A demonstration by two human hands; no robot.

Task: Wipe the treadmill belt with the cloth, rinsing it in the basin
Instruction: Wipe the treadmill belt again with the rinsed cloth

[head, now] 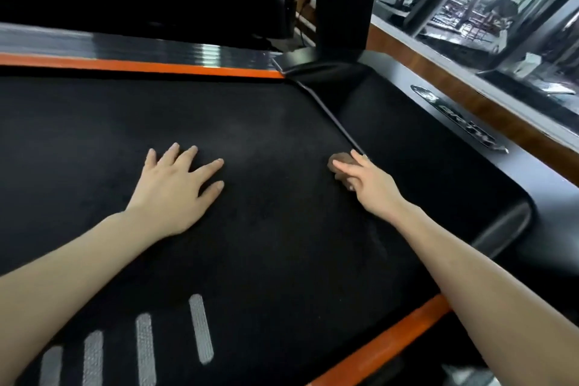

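Wiping looks to be the step in hand, at the belt's [266,229] front end. Nearest, at 7 o'clock, silver marks [200,327] cross the belt, and an orange side rail [385,341] runs at 5 o'clock. Both forearms reach forward. At 9 o'clock the left hand [175,185] lies flat, fingers spread wide, bracing on the belt. At 3 o'clock the right hand [369,178] holds the small bunched brown cloth [340,163] against the belt, right by the motor cover [423,141]. Next probably calls for a firm stroke toward 9 o'clock; the basin is out of view.
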